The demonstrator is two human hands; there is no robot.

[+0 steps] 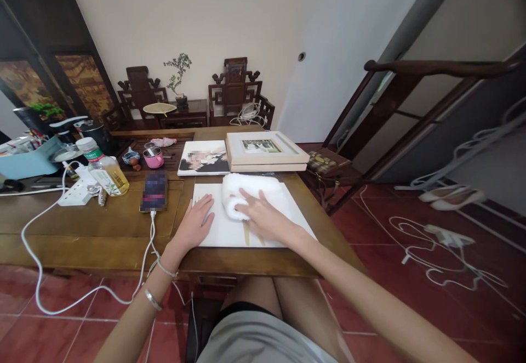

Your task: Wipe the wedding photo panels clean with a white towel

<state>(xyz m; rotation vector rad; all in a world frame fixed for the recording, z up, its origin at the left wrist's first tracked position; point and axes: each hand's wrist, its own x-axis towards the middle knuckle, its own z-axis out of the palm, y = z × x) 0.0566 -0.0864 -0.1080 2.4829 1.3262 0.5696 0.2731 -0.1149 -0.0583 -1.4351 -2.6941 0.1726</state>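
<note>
A white flat panel, perhaps a book or a canvas (222,231), lies near the table's front edge, with yellowish marks showing on its lower part. My left hand (199,220) rests flat on the panel's left side, fingers stretched out. On top of the panel is a folded white towel (261,185). My right hand (261,215) presses on the towel's front part and grips it, with some fingers spread over the cloth; its thumb side is partly hidden. Just behind the towel stand stacked photo frames (269,154) and a flat picture panel (201,157).
To the left on the wooden table (110,231) are a charging phone (154,192), a bottle (107,168), a power strip (78,187) and a pink cup (153,157). A white cable (39,275) hangs over the front edge. A wooden chair (411,69) stands at right.
</note>
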